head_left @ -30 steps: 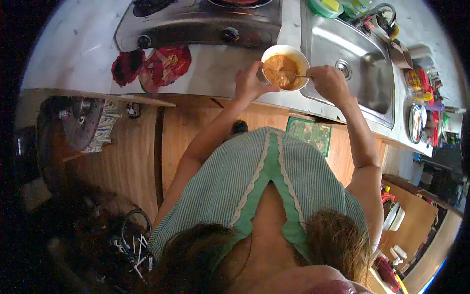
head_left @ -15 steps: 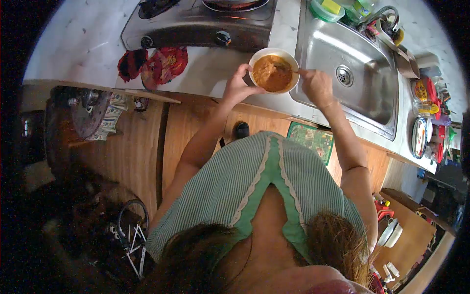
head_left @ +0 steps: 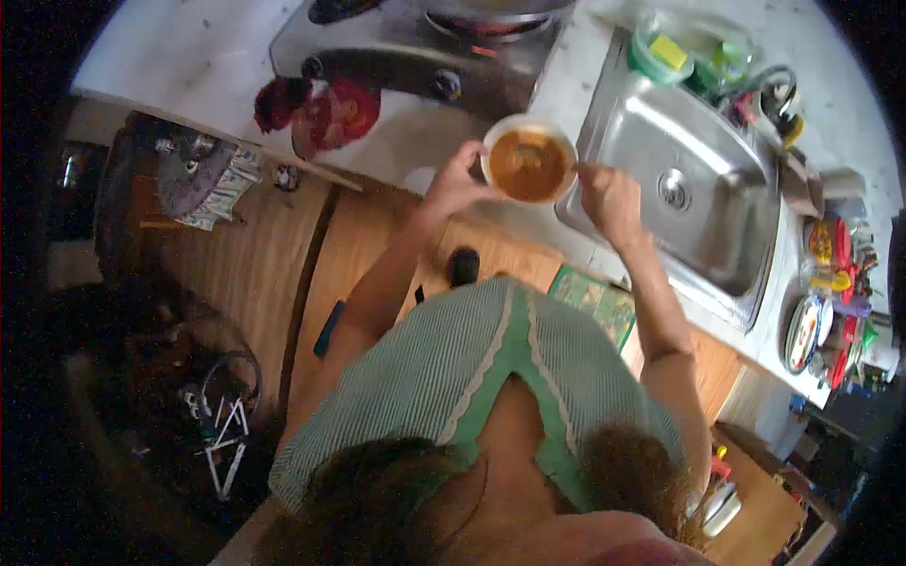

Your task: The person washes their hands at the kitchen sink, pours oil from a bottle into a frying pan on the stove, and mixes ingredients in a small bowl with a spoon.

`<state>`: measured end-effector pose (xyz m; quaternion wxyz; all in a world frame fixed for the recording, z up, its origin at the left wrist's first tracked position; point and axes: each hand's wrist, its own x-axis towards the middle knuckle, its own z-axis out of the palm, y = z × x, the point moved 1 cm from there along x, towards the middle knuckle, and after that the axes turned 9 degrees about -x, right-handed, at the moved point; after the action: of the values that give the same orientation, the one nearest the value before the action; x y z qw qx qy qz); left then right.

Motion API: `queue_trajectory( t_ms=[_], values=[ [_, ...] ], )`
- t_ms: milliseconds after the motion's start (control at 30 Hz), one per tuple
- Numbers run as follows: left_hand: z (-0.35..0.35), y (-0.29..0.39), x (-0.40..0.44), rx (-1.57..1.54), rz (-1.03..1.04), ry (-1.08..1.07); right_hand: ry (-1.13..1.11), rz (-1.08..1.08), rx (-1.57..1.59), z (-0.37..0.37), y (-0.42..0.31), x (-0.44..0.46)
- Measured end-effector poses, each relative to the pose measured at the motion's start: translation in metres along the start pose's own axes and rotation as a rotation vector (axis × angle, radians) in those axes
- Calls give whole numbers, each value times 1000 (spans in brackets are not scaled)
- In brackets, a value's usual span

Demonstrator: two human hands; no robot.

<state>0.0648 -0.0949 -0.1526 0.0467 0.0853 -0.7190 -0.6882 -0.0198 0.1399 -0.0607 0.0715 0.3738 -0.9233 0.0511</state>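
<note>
A white bowl (head_left: 489, 169) with an orange-brown mixture (head_left: 528, 174) inside is held up at the counter's front edge, between the stove and the sink. My left hand (head_left: 457, 181) grips its left side, thumb below and fingers at the rim. At the bowl's right rim, my right hand (head_left: 611, 200) is closed on the handle of a utensil, probably a spoon. The utensil's other end reaches into the mixture and is hard to make out.
A stove (head_left: 406, 57) stands behind the bowl, with red cloths (head_left: 335, 115) before it. Right of the bowl is a steel sink (head_left: 694, 141); a green container (head_left: 658, 57) with a yellow sponge sits behind it. Plates (head_left: 804, 332) and jars line the right counter.
The view has tilted and shifted. The bowl first went left, away from the sink, with both hands on it and the utensil. The mixture's surface now looks smoother.
</note>
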Motion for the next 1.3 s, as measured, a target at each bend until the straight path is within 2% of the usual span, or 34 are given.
queue_trajectory(
  t_ms=[100, 167, 300, 467, 600, 667, 800, 900, 967, 1100, 1133, 1200, 1300],
  values=[
    [1, -5, 5, -37, 90, 28, 8, -52, -33, 20, 14, -2],
    [-3, -6, 6, -36, 53, 15, 16, -33, 74, 26, 17, 0],
    [1, 16, 0, 17, 24, -24, -23, -40, 59, 27, 23, 3],
    [0, 1, 0, -55, -5, 7, -37, -28, 73, 20, 12, -2],
    [0, 8, -2, -113, 16, -23, -61, 4, -40, 25, 8, -3],
    [-3, -1, 3, -2, 60, -31, -107, 12, -174, 27, 5, 0],
    [-7, 2, 6, 114, 65, -71, -147, 47, -80, 24, -11, 0],
    [-10, -16, 10, 228, 147, -33, -155, 59, 1, 21, -10, -5],
    [-10, 3, 6, 336, 163, -25, -124, 84, 79, 19, -1, -6],
    [-10, 28, 2, 424, 68, -89, 45, 172, 448, 12, -8, 3],
    [-11, 27, 3, 411, 75, -92, 122, 191, 460, 16, -12, 5],
    [-12, 25, 6, 386, 91, -94, 276, 251, 679, 25, -21, 10],
    [-13, 16, 11, 369, 248, -84, 379, 318, 844, 32, -35, 12]
  ],
)
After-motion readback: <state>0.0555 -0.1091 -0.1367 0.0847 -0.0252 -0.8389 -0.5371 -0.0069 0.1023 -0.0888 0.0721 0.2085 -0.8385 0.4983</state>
